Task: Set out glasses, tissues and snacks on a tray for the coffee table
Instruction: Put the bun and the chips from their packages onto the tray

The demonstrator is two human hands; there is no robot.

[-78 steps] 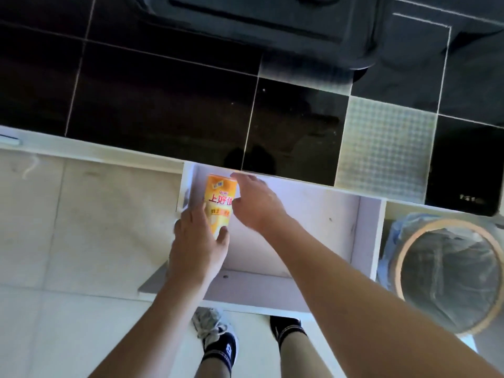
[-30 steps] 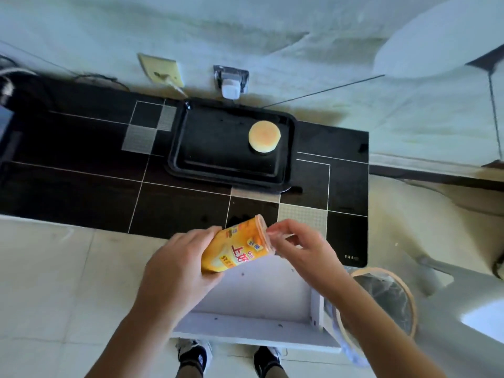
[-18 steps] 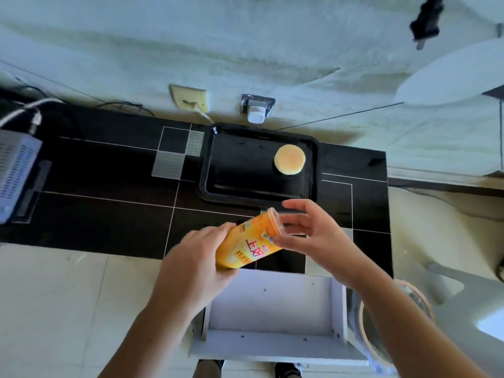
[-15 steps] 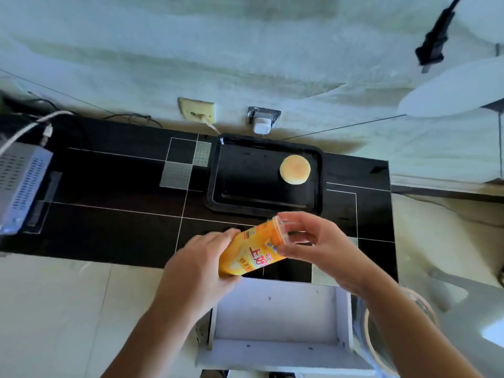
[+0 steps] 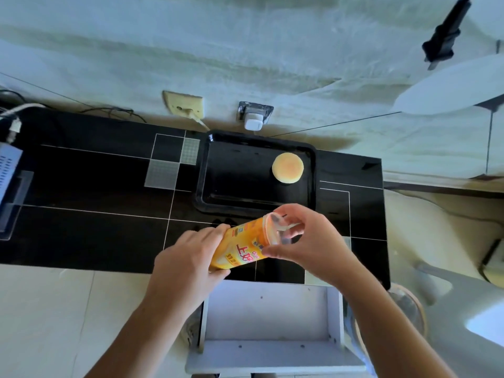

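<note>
Open white drawer (image 5: 268,317) bottom centre. Above it, left hand (image 5: 188,264) wraps the base of the tilted orange snack can (image 5: 242,248); right hand (image 5: 311,245) fingers pinch its clear lid (image 5: 275,227), mid-frame. Beyond, black tray (image 5: 237,173) on the black tabletop (image 5: 95,192) holds a round bun (image 5: 287,167), upper centre.

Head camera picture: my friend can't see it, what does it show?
Two hands hold a tilted yellow snack can: left hand grips its base, right hand its lid. Behind it, a black tray holds one round cake.
</note>
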